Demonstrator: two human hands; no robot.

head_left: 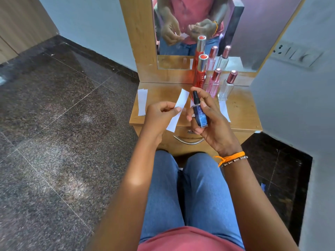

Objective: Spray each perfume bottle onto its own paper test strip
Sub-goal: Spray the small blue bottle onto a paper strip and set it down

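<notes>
My right hand [212, 122] grips a small blue perfume bottle [200, 115] upright, its black nozzle pointing toward the paper, with my index finger above the top. My left hand [159, 116] pinches a white paper test strip [178, 109] held slanted just left of the bottle. On the wooden dresser top [241, 113] stand a tall red bottle [200, 73], a pink bottle [214, 83] and a clear bottle [227, 85]. One white strip [142, 102] lies at the left edge, another strip [224, 110] lies in front of the clear bottle.
A mirror [181, 33] rises behind the bottles and reflects them and my hands. A drawer with a metal handle [188, 141] sits below the top, above my knees. A wall with a switch panel [297, 53] stands close on the right; dark stone floor spreads left.
</notes>
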